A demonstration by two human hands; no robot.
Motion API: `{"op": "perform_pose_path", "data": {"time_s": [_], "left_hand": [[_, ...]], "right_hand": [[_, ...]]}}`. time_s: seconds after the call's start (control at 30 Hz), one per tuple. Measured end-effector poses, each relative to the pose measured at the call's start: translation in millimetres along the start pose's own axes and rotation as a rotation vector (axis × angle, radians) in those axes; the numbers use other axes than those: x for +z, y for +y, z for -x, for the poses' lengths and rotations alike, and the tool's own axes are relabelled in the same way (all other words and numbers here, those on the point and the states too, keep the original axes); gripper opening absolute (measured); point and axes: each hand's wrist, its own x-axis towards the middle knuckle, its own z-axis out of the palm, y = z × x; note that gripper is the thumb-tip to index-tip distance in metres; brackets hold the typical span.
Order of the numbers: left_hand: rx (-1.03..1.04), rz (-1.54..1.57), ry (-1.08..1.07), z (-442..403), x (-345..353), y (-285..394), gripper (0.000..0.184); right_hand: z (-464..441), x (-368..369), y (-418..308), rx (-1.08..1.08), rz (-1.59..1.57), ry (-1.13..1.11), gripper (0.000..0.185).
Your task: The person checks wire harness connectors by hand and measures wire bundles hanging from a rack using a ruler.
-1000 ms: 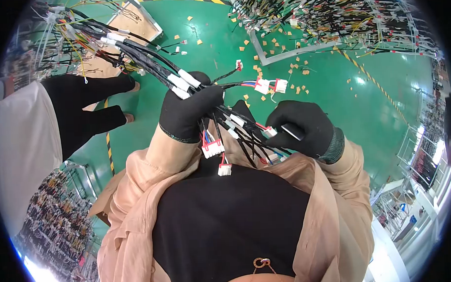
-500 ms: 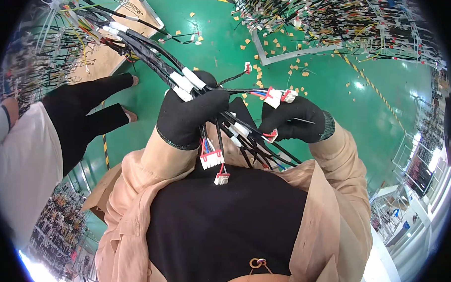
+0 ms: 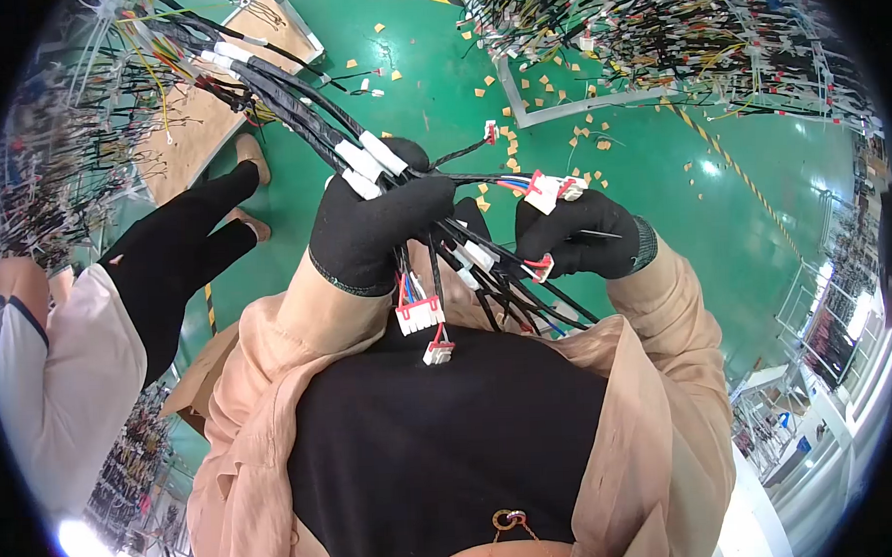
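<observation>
My left hand [image 3: 385, 222], in a black glove, is closed around a thick bundle of black cables, the wire harness [image 3: 298, 112], with white sleeves wrapped on it. Below that hand dangle a white connector with red edging [image 3: 420, 316] and a smaller white connector [image 3: 438, 353]. My right hand [image 3: 582, 236], also black-gloved, is closed with a thin metal rod [image 3: 600, 235] lying across its fingers; most of the rod is hidden. Against its fingertips are a white plug [image 3: 541, 192] on blue and red wires and a small red-and-white connector [image 3: 541, 267].
Racks of hanging harnesses [image 3: 654, 45] stand ahead on the right, with more at the left. Yellow paper bits [image 3: 559, 147] are scattered over the green floor [image 3: 409, 74]. At my left is another person [image 3: 85, 360], near a wooden board [image 3: 190, 130] and a cardboard box [image 3: 199, 380].
The person at the left has shifted, legs and torso now in a different stance. My right hand has moved very slightly; my left hand keeps its grip on the harness.
</observation>
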Motion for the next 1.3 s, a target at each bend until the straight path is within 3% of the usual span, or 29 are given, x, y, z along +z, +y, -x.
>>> {"op": "perform_pose_path", "data": {"time_s": [0.13, 0.27, 0.33, 0.37, 0.47, 0.57, 0.6, 0.63, 0.7, 0.73, 0.87, 0.9, 1.07, 1.2, 1.3], "left_hand": [[0.002, -0.174, 0.005, 0.7, -1.2, 1.9, 0.016], [-0.104, 0.134, 0.017, -3.2, -5.1, -0.3, 0.016], [-0.129, -0.021, 0.141, -0.3, 4.7, 8.1, 0.013], [-0.134, 0.014, 0.147, -3.7, 2.7, 4.3, 0.006], [-0.138, -0.045, 0.147, -9.3, 2.0, 1.7, 0.009], [-0.178, -0.028, 0.140, -7.0, 4.2, 9.0, 0.009], [-0.173, 0.060, 0.156, -7.9, 5.7, 7.9, 0.008], [-0.169, 0.148, 0.175, -8.4, 7.8, 7.7, 0.009], [-0.127, 0.034, 0.207, -9.4, 13.9, 11.8, 0.014], [-0.151, 0.091, 0.218, -9.8, 13.8, 11.2, 0.014], [-0.192, 0.185, 0.224, -10.3, 12.8, 11.1, 0.012], [-0.218, 0.293, 0.246, -11.1, 15.0, 11.2, 0.012], [-0.048, 0.002, 0.143, -8.6, 8.7, 9.7, 0.010], [-0.220, 0.214, 0.110, -16.5, -5.2, -0.8, 0.009], [-0.229, 0.192, 0.093, -17.9, -4.6, 1.9, 0.012]], "right_hand": [[0.9, 2.4, 2.0, -0.011, 0.024, 0.020, 0.020], [1.9, 4.3, -2.1, -0.034, 0.128, 0.042, 0.022], [-0.1, 8.1, -8.7, -0.049, 0.178, 0.061, 0.023], [-0.5, 8.7, -9.5, -0.053, 0.212, 0.067, 0.022], [-6.1, 11.7, -14.4, -0.018, 0.251, 0.089, 0.019], [-17.1, 16.8, -15.9, -0.088, 0.296, 0.125, 0.012], [-21.8, 22.0, -10.2, -0.149, 0.286, 0.189, 0.017], [-24.3, 26.8, -13.7, -0.091, 0.309, 0.242, 0.016], [-31.3, 34.6, -30.7, 0.028, 0.350, 0.339, 0.017], [-34.1, 35.1, -31.8, 0.066, 0.256, 0.317, 0.019], [-40.1, 28.9, -29.2, -0.082, 0.570, 0.187, 0.021], [-41.1, 29.3, -29.3, -0.098, 0.551, 0.197, 0.020], [-46.4, 30.0, -28.8, -0.146, 0.516, 0.217, 0.015], [-41.9, 25.0, -29.7, -0.051, 0.386, 0.400, 0.012], [-40.1, 17.5, -32.7, 0.013, 0.308, 0.539, 0.013]]}}
